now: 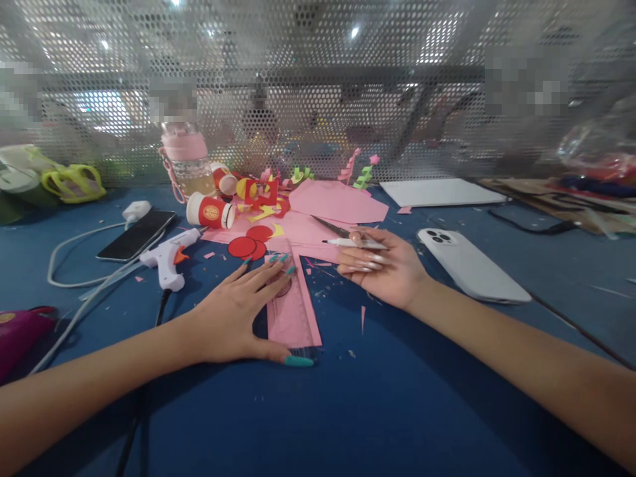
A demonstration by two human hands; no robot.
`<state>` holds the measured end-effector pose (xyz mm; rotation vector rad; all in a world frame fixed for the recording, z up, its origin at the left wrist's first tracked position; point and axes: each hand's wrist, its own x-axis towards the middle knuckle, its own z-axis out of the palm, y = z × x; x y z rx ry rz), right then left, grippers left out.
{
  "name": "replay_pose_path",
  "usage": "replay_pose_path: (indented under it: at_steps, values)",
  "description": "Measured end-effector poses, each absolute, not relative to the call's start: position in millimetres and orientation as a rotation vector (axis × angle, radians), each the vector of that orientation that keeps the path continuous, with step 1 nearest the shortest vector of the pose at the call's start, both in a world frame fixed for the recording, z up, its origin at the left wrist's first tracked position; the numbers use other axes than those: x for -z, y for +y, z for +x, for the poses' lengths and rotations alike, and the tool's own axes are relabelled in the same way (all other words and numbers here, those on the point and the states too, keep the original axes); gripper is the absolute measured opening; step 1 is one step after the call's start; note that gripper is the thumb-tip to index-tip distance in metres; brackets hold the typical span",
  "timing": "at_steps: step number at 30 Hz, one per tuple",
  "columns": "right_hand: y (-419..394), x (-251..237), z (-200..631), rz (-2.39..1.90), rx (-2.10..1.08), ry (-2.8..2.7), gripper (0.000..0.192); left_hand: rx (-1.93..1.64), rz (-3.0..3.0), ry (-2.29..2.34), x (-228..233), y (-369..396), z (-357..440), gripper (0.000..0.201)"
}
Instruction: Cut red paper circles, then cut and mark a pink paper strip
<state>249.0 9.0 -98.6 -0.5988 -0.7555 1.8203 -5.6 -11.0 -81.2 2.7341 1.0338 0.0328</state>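
Note:
My left hand (237,311) lies flat, fingers spread, pressing a clear ruler (287,306) onto a pink paper strip (303,301) on the blue table (348,411). My right hand (385,271) is palm up just right of the strip, fingers curled around a white pencil (354,243) that points left. A pair of scissors (332,228) lies on pink paper just beyond that hand. Red paper circles (248,245) sit ahead of my left fingers.
A white glue gun (169,257) with its cord, a dark phone (136,235), a charger, red paper cups (209,212) and a pink bottle (186,159) stand at left. A white phone (472,265) lies at right. Pink sheets (338,202), cut shapes, a mesh wall (318,79) behind.

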Motion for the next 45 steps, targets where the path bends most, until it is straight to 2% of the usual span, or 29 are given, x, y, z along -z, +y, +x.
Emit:
replay_pose_path:
  at_steps: [9, 20, 32, 45]
  values:
    - [9.5, 99.8, 248.6, -0.576, -1.837, -0.726, 0.027, -0.041, 2.751, 1.029, 80.8, -11.5, -6.3, 0.101]
    - [10.4, 101.2, 249.7, -0.554, -1.816, -0.773, 0.046, -0.035, 2.742, 1.03, 82.9, -10.4, -7.5, 0.101]
    - [7.6, 95.4, 244.9, -0.577, -1.84, -0.586, 0.055, -0.012, 2.726, 1.041, 78.0, -11.7, -4.5, 0.102]
    - [9.3, 97.1, 246.9, -0.619, -1.806, -0.664, 0.052, -0.001, 2.719, 1.04, 80.3, -9.5, -5.0, 0.103]
